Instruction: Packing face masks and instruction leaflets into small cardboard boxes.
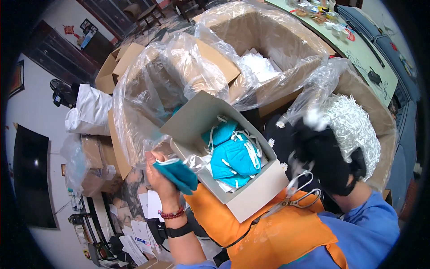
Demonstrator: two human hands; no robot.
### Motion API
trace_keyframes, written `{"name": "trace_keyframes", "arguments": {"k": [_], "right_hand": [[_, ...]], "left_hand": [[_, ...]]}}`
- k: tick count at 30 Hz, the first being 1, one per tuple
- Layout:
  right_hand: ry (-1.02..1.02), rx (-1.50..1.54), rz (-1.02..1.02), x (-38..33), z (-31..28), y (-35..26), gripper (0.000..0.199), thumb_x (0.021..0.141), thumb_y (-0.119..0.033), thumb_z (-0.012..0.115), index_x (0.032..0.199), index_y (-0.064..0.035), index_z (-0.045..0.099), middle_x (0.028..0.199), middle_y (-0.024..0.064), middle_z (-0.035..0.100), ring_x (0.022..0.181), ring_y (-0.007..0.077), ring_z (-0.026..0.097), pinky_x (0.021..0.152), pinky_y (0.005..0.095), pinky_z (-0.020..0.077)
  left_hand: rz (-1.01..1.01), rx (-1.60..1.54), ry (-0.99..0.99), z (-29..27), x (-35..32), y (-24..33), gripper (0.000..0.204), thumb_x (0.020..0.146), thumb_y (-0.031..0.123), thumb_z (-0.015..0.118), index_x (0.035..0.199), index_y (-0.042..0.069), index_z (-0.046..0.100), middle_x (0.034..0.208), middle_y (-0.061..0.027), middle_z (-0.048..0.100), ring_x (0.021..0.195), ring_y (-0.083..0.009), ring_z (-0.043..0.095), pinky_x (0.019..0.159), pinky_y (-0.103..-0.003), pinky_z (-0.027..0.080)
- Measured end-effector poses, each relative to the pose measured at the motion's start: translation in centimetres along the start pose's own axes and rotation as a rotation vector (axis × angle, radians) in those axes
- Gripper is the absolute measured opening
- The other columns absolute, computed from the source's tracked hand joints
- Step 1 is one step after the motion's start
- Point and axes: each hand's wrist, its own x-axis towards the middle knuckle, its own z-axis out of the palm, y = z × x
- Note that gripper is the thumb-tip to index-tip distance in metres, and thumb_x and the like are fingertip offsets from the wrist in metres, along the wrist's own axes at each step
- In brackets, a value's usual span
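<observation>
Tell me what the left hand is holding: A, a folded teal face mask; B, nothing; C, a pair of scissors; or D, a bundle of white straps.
A: the left hand grips a folded teal mask beside the small box, while the scissors lie on the orange cloth.

The left hand [157, 172] grips a folded teal face mask [178, 175] with a white strap, just left of an open grey-white cardboard box [251, 197] resting on an orange cloth [268, 237] near the person. Inside the box lie several blue masks [233, 157] with white straps. The right hand [327, 159], in a black glove, sits to the right of the box against a heap of white straps [351, 125] in a plastic-lined carton [380, 112]. A pair of scissors [298, 195] lies on the cloth between box and gloved hand. Farther off stand 2 more large cartons [268, 31] lined with clear plastic.
</observation>
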Motion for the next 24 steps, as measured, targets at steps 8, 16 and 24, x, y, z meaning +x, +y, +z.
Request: {"name": "trace_keyframes", "arguments": {"k": [8,16,24], "right_hand": [[0.675,-1.783,-0.707,4.1,-25.9,-1.2,0.029,0.089,-0.027,0.069,0.102,-0.0018,0.066,0.091,0.0099,0.067,0.082,0.0275,0.063,0.072,0.0359,0.0504],[0.533,-1.818,0.136,0.8,-21.2,-2.8,0.048,0.077,-0.053,0.070,0.080,-0.0058,0.072,0.088,0.0183,0.069,0.088,0.0354,0.066,0.076,0.0434,0.0510],[0.660,-1.610,-0.557,1.2,-17.7,-3.0,0.034,0.078,-0.013,0.074,0.109,-0.0059,0.064,0.102,0.0120,0.066,0.091,0.0279,0.064,0.080,0.0394,0.0504]], "left_hand": [[-0.249,-0.811,-0.688,4.7,-0.4,0.4,0.052,0.106,0.047,0.028,0.072,0.010,0.037,0.066,-0.0014,0.035,0.059,-0.0151,0.036,0.051,-0.027,0.034],[-0.291,-0.782,-0.683,3.8,0.4,-0.1,0.051,0.105,0.046,0.031,0.070,0.010,0.038,0.067,-0.0033,0.035,0.058,-0.0154,0.031,0.052,-0.029,0.032],[-0.385,-0.849,-0.612,9.3,-2.6,1.8,0.058,0.104,0.051,0.030,0.065,0.008,0.037,0.071,-0.0069,0.038,0.067,-0.0195,0.037,0.062,-0.032,0.035]]}}
